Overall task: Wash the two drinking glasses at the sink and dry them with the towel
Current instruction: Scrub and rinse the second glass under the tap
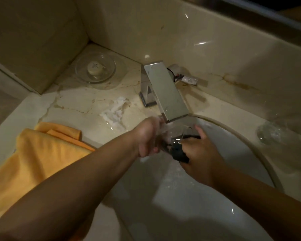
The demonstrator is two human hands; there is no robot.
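A clear drinking glass [176, 132] lies tilted under the flat chrome faucet spout [167, 94], over the white sink basin [189, 206]. My left hand [147, 136] grips the glass from the left. My right hand [200, 153] presses a dark sponge or scrubber [180, 152] against the glass. Blur and splashing water hide the glass's outline. A second clear glass [276, 133] stands on the counter to the right of the basin. An orange towel [36, 153] lies folded on the counter at the left, partly under my left forearm.
A glass dish [111, 73] holding a round soap bar [94, 67] sits in the back left corner. A crumpled wet white tissue [114, 113] lies left of the faucet. A small wrapped item [189, 79] rests behind the faucet. The marble counter [80, 101] is wet.
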